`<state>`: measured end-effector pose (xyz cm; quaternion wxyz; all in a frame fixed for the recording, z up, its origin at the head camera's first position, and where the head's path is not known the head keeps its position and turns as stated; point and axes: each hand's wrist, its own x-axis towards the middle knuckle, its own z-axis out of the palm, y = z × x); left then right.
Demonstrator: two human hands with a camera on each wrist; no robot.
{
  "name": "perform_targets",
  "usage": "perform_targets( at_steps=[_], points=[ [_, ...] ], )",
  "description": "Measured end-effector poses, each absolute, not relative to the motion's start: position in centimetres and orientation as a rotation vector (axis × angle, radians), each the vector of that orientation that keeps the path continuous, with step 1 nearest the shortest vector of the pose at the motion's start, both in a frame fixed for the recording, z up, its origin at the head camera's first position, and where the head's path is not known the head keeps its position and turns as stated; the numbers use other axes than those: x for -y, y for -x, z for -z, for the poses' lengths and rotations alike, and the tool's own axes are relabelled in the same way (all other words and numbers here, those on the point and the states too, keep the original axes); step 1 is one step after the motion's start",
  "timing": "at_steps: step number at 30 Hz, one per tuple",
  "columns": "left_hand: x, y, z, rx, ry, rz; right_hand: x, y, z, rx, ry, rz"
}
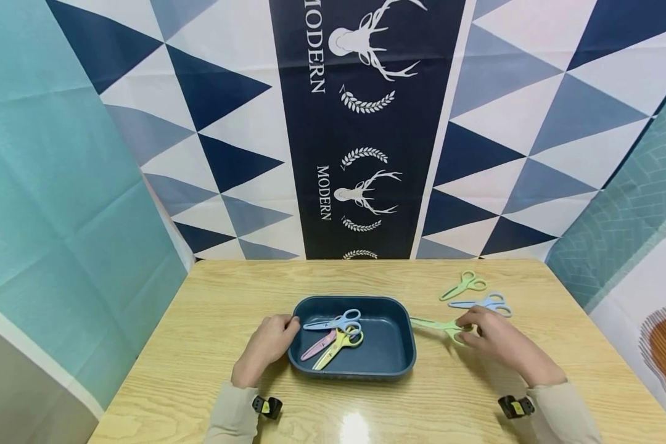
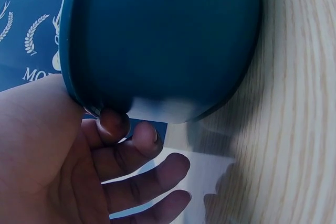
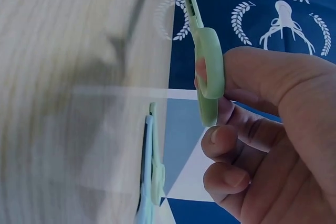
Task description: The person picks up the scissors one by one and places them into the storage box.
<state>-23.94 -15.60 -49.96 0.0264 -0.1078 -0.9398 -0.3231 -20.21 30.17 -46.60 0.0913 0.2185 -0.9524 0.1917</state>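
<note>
The two sleeves are lying nearest, running off the bottom of the head view. Beyond the work a patterned cloth is hanging, its top being cut off. Before it the tabletop is spreading out, its near edge falling outside the view.

Roughly midway between the left and right edges, a dark blue tray is sitting; the left wrist view is showing only its outside, its contents being hidden there. At its left rim the left hand is pinching the edge, the tray hiding the thumb's tip in the wrist view, the other fingers curving loosely. Toward the tabletop's right edge, the right hand is gripping the held green scissors, its fingers closing narrowly on the handles and partly covering them. Their tip is pointing at the tray's right end; whether it is touching, I cannot tell.

Inside the tray, blue scissors, yellow scissors and pink scissors are overlapping, the pink handles being mostly covered. Toward the far right corner, another green pair and another blue pair are lying, the blue being cut off in the right wrist view. Small dark wrist devices are showing markings too blurred to read.
</note>
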Motion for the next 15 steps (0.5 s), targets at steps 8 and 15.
perform_targets(
  at_steps=[8,15],
  points=[
    [15.53,23.83,49.79,2.917,0.314,1.007,-30.55,20.36,45.91,2.821,-0.644,-0.567],
    [15.53,23.82,49.70,2.919,0.312,1.014,-30.56,20.49,45.58,2.846,-0.605,-0.573]
  ],
)
